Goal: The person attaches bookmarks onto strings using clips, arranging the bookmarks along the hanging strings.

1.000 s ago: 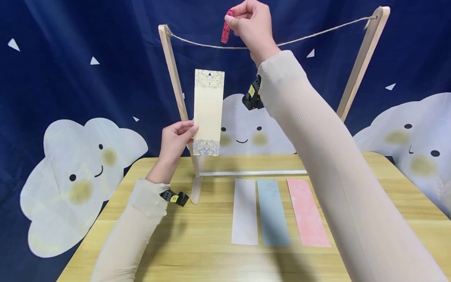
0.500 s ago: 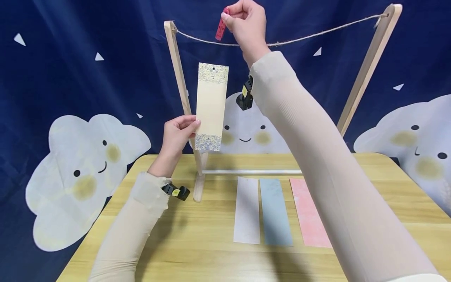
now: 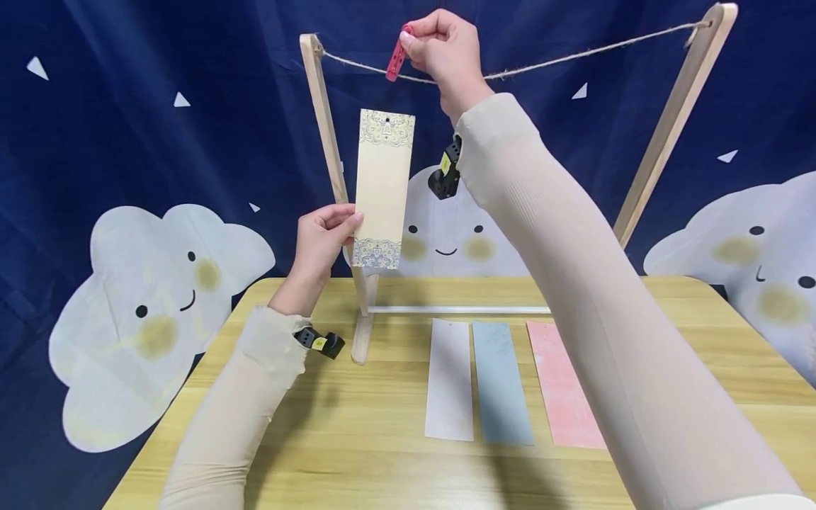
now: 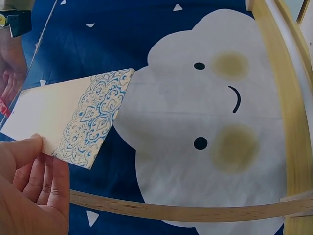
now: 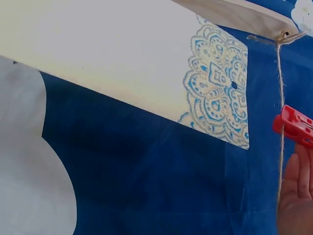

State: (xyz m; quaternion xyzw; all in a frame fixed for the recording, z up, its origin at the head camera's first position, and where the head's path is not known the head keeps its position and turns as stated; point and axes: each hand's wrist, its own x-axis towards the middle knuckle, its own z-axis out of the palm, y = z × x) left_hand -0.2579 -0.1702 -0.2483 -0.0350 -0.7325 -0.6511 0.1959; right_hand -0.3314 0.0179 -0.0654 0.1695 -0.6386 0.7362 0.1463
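My left hand (image 3: pixel 321 237) pinches a cream bookmark (image 3: pixel 382 184) by its left edge, low down, and keeps it upright below the string. Blue lace-like patterns cover both its ends, and a small hole shows near the top. In the head view my right hand (image 3: pixel 446 53) is raised at the string (image 3: pixel 574 57), pinching a red clothespin (image 3: pixel 397 60) that points down. The right wrist view has the red clothespin (image 5: pixel 296 126) overlapping the string (image 5: pixel 280 83), off the end of the bookmark (image 5: pixel 215 83).
The string sags between two wooden posts (image 3: pixel 676 120), joined low down by a white rod (image 3: pixel 459 309). On the wooden table (image 3: pixel 357 439) lie a white strip (image 3: pixel 449 382), a blue strip (image 3: pixel 502 386) and a pink strip (image 3: pixel 564 389). A dark blue cloud-print curtain (image 3: pixel 210 57) hangs behind.
The bookmark has risen slightly toward the string. My right hand has moved the clothespin a little left and, in the last half second, down onto the string in view.
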